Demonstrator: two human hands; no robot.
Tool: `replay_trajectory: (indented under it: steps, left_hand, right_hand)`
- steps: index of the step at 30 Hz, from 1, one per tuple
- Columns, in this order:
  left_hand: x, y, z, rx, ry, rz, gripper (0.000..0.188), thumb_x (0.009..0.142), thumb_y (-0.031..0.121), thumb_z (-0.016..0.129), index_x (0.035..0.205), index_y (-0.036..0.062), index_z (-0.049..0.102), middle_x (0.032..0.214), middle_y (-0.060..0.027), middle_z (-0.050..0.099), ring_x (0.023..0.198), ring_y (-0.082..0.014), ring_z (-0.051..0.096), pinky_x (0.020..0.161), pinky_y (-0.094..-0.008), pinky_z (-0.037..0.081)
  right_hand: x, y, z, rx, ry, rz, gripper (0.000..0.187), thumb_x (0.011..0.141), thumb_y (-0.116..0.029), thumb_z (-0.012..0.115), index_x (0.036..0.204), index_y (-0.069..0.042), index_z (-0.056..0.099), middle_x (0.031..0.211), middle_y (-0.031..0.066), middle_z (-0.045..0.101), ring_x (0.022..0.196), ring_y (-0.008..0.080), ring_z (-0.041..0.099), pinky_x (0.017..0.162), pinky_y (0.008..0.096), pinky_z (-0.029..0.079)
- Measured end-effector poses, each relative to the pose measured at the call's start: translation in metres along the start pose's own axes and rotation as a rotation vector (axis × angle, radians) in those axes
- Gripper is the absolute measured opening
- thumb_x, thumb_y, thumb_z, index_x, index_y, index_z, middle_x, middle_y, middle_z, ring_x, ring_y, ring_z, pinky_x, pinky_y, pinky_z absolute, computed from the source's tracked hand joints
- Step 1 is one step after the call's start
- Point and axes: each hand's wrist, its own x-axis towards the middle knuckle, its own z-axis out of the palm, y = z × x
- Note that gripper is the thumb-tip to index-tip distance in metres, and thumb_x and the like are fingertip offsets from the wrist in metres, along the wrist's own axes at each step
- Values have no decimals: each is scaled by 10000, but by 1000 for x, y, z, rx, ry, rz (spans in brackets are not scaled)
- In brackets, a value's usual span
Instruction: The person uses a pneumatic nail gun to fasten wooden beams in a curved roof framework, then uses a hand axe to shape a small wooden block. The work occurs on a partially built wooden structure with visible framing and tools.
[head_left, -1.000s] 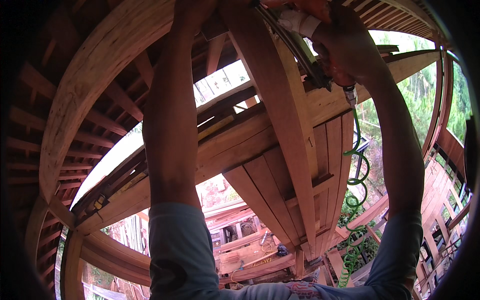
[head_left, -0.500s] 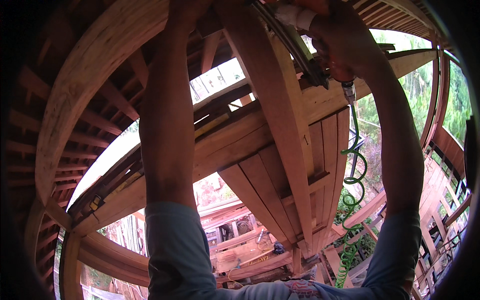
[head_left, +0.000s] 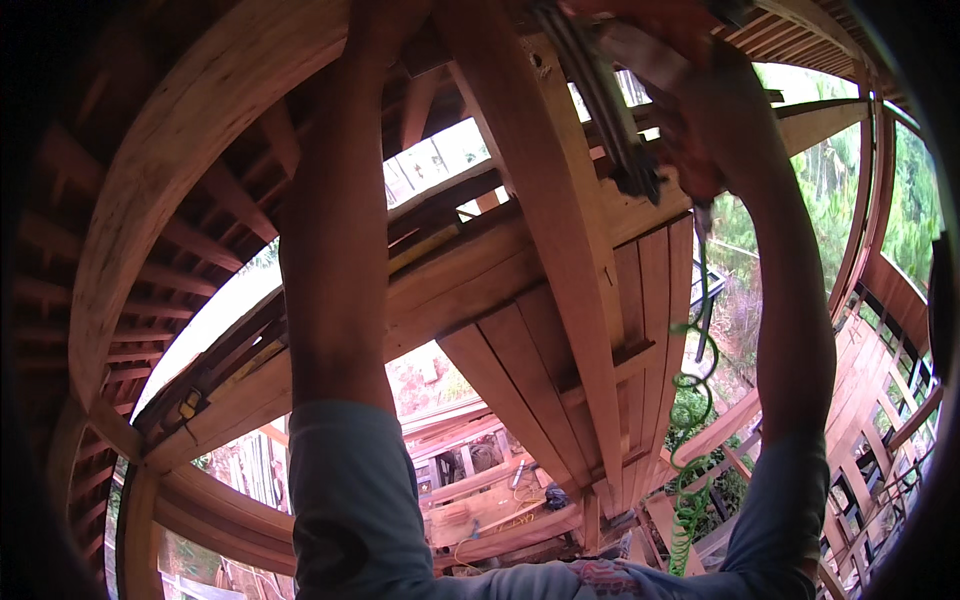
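Nail gun: in the right hand, orange and motion-blurred, its long dark magazine slanting down just right of the tall wooden beam.
Right hand: curled around the nail gun.
Left hand: at the upper edge, left of the beam, apart from the nail gun; fingers unseen, grip cannot be told.
Green coiled hose: hanging below the nail gun.

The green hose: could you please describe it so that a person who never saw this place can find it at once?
Find the right forearm at the picture's right, and follow it up to the right hand, holding a dark-and-orange tool. Beneath that tool hangs the green hose, left of the forearm. Its springlike coils set it apart from the straight brown boards beside it.
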Motion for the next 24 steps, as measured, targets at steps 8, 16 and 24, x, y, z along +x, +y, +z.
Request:
replay_trajectory:
  steps: [8, 16, 24]
  left_hand:
    - [-4, -4, -6, 11, -55, 37, 341, 874, 278, 773, 1064, -3, 749, 943, -87, 756, 873, -177, 691, 796, -329, 534]
    - [-112, -4, -84, 594, 148, 89, 357, 914, 396, 710, 1125, 109, 731, 999, -154, 741, 962, -295, 717, 853, -420, 541]
    - [-279, -42, -205, 793, -514, -507, 550, 870, 485, 749, 1207, 53, 696, 1143, -160, 718, 1088, -290, 687, 969, -411, 513]
  right_hand:
    - [-175, 95, -66, -76, 117, 279, 550, 828, -310, 777, 1230, 3, 573, 728, 40, 633, 558, 99, 592, 466, 233, 437]
    - [-345, 181, -75, 64, 95, 678, 498, 810, -267, 842, 1182, -19, 623, 902, 54, 678, 590, 122, 611, 450, 299, 449]
    - [-418, 211, -58, 11, -133, 1009, 269, 887, -271, 773, 829, -41, 644, 544, -11, 533, 409, 107, 511, 382, 284, 368]
